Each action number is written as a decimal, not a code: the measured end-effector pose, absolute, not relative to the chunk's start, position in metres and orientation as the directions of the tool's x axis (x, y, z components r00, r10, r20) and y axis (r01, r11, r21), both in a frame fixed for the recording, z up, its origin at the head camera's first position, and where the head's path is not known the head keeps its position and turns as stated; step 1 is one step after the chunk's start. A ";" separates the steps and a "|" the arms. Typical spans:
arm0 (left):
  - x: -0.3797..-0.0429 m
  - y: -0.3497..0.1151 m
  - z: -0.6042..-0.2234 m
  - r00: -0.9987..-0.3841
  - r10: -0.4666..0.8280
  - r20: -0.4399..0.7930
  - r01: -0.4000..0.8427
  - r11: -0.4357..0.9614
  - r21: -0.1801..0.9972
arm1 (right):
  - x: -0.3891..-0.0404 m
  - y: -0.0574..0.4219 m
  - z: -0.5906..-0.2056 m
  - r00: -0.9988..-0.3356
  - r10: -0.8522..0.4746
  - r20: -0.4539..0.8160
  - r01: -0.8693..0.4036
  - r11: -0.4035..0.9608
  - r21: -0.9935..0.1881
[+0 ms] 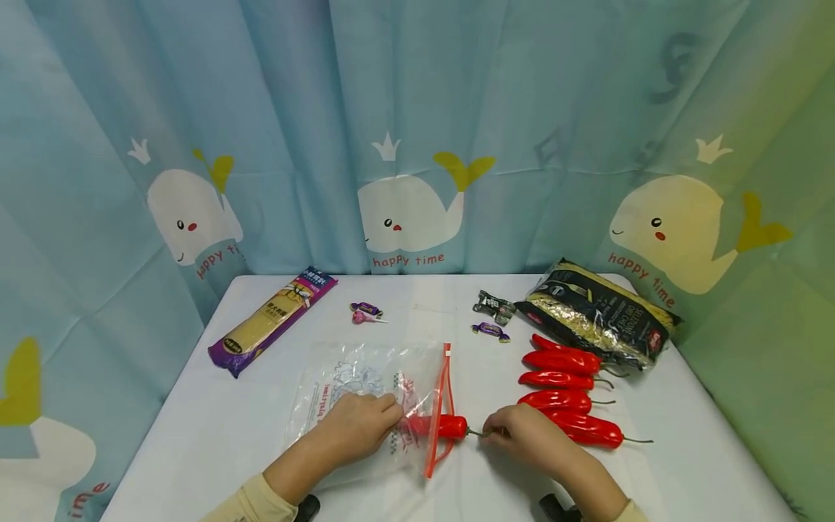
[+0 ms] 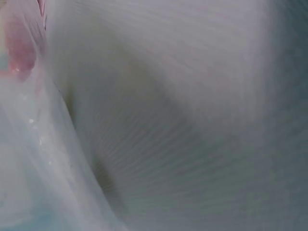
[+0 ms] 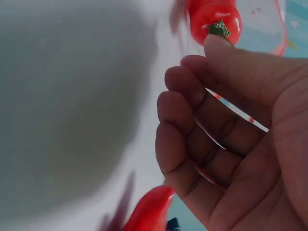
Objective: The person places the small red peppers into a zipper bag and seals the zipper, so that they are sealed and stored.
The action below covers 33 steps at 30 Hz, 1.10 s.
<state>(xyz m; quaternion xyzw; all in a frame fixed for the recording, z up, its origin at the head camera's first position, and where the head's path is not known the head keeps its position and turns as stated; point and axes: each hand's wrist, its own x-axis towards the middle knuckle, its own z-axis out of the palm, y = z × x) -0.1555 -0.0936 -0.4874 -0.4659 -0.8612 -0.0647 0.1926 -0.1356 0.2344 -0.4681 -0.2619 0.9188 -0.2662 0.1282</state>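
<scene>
A clear zip bag [image 1: 372, 362] with a red slider edge lies on the table, its mouth facing right. A red chili pepper [image 1: 452, 426] sits partly inside that mouth, stem outward. With thumb and fingertips my right hand [image 1: 528, 435] pinches the pepper's green stem; the right wrist view shows this grip on the pepper [image 3: 214, 21] from close by. My left hand [image 1: 359, 428] grips the bag's plastic near the pepper's inner end, its fingertips partly hidden. Through cloudy plastic, the left wrist view shows a reddish shape [image 2: 20, 50].
Several red chili peppers [image 1: 564, 380] lie right of my right hand. Behind them rests a black-and-gold pasta package [image 1: 600, 312]. Wrapped candies [image 1: 493, 307] and a pink lollipop [image 1: 362, 317] lie farther back. A purple noodle package [image 1: 274, 319] is at left. A curtain [image 1: 404, 87] hangs behind.
</scene>
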 end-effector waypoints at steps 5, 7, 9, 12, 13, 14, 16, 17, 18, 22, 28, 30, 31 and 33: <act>-0.155 -0.094 -0.488 -0.488 0.780 0.392 0.829 0.555 -0.074 | -0.134 0.230 -0.461 -0.819 -0.541 -0.190 -0.339 0.724 -0.601; -0.155 -0.094 -0.488 -0.493 0.780 0.385 0.828 0.557 -0.068 | -0.133 0.232 -0.457 -0.805 -0.553 -0.214 -0.323 0.712 -0.624; -0.155 -0.093 -0.488 -0.497 0.780 0.380 0.828 0.558 -0.062 | -0.134 0.233 -0.455 -0.790 -0.573 -0.218 -0.322 0.690 -0.648; -0.155 -0.093 -0.487 -0.488 0.781 0.390 0.831 0.552 -0.065 | -0.138 0.229 -0.453 -0.778 -0.597 -0.196 -0.351 0.671 -0.653; -0.154 -0.093 -0.487 -0.480 0.781 0.398 0.834 0.548 -0.069 | -0.140 0.225 -0.454 -0.777 -0.601 -0.186 -0.362 0.669 -0.649; -0.154 -0.093 -0.488 -0.473 0.782 0.407 0.836 0.544 -0.074 | -0.142 0.221 -0.455 -0.776 -0.609 -0.167 -0.385 0.666 -0.639; -0.153 -0.092 -0.488 -0.460 0.779 0.425 0.839 0.538 -0.079 | -0.148 0.210 -0.459 -0.768 -0.631 -0.113 -0.445 0.653 -0.613; -0.153 -0.092 -0.489 -0.458 0.777 0.432 0.839 0.539 -0.079 | -0.152 0.203 -0.461 -0.761 -0.643 -0.084 -0.476 0.642 -0.600; -0.152 -0.092 -0.489 -0.456 0.775 0.438 0.838 0.539 -0.081 | -0.154 0.196 -0.464 -0.753 -0.656 -0.058 -0.506 0.632 -0.587; -0.151 -0.093 -0.491 -0.435 0.777 0.455 0.840 0.533 -0.106 | -0.162 0.172 -0.475 -0.727 -0.687 0.027 -0.593 0.607 -0.529; -0.152 -0.096 -0.490 -0.432 0.775 0.461 0.839 0.533 -0.108 | -0.163 0.162 -0.481 -0.741 -0.669 0.063 -0.601 0.618 -0.508; -0.152 -0.097 -0.490 -0.447 0.774 0.449 0.838 0.538 -0.094 | -0.162 0.168 -0.478 -0.751 -0.659 0.038 -0.566 0.613 -0.551; -0.152 -0.097 -0.490 -0.453 0.774 0.442 0.837 0.540 -0.087 | -0.161 0.173 -0.476 -0.755 -0.655 0.026 -0.552 0.614 -0.564; -0.152 -0.097 -0.490 -0.461 0.776 0.431 0.837 0.541 -0.080 | -0.158 0.187 -0.470 -0.771 -0.637 0.021 -0.535 0.630 -0.564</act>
